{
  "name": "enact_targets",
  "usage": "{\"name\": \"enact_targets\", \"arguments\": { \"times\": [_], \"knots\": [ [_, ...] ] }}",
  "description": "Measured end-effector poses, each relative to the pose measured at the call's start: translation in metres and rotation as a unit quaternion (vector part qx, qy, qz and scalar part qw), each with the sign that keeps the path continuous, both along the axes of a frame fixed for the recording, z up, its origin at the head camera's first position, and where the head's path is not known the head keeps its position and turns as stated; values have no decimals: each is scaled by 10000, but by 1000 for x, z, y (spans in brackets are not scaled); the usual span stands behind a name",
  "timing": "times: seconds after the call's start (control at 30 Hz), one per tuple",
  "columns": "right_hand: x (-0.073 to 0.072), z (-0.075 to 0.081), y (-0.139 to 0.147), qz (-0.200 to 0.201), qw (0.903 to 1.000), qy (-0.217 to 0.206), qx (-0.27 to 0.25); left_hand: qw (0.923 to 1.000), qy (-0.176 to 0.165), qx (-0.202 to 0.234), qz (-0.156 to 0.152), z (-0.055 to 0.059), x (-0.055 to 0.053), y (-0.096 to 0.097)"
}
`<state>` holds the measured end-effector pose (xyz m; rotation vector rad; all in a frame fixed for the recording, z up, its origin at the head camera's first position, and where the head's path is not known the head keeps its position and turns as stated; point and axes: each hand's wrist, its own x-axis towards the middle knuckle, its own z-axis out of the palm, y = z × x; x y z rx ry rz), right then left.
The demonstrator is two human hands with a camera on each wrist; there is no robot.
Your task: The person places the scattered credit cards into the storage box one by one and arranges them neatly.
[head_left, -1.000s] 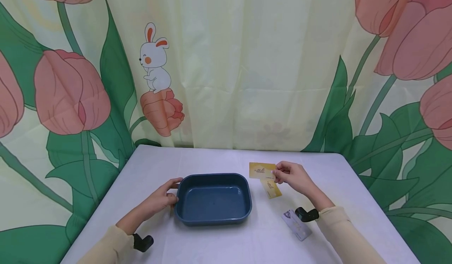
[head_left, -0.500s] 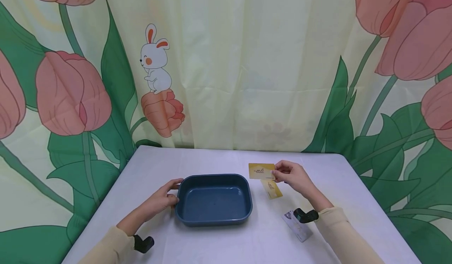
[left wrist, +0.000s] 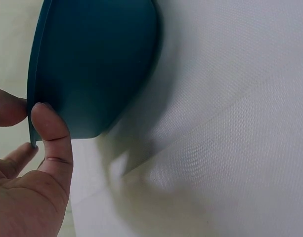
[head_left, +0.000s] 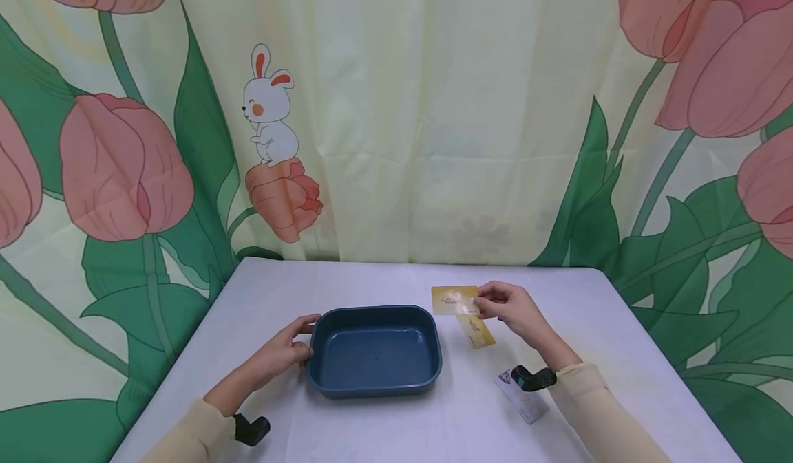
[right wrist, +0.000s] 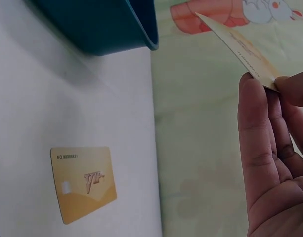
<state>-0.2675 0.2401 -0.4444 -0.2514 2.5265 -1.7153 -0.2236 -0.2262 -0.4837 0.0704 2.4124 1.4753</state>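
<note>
- The right hand's fingers [right wrist: 255,111] pinch a gold card [head_left: 451,300] by one end; the rest of it sticks out leftward from their tips, raised above the table.
- The left hand's fingers [left wrist: 52,128] pinch the rim of a blue tray [head_left: 374,358] at its left end, one digit pressed on the outer wall beneath the edge.
- From those left fingers the tray stretches rightward, upright on the table; its right end stops short of the right fingers, to their left and nearer the person.
- Just beneath the right fingers, a second gold card [right wrist: 84,183] lies flat, printed "VIP"; from above, the held card overlaps its far end in the view.
- Further from the right fingers, toward the person, a pale purple card [head_left: 522,401] lies aslant, partly hidden by the black wrist camera [head_left: 534,378].
- Under both sets of fingers spreads the white table [head_left: 372,428].
- Beyond them hangs a curtain [head_left: 471,105] with tulips and a rabbit.
</note>
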Motion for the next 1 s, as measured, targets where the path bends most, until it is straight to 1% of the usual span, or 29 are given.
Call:
{"name": "enact_targets", "arguments": {
  "times": [0.17,0.3,0.67,0.83,1.0],
  "knots": [
    [-1,0,-3,53,10000,-21,-34,10000,20,18,14,0,0,0],
    [1,4,-7,111,9999,-76,-102,10000,26,-39,32,-1,0,0],
    [4,12,-15,191,9996,-114,-154,10000,29,17,-23,1,1,0],
    [3,12,-18,323,9992,-19,-249,10000,21,-57,22,1,1,1],
    [2,13,-26,320,9988,-19,-363,10000,5,-67,38,1,1,1]
  ]
}}
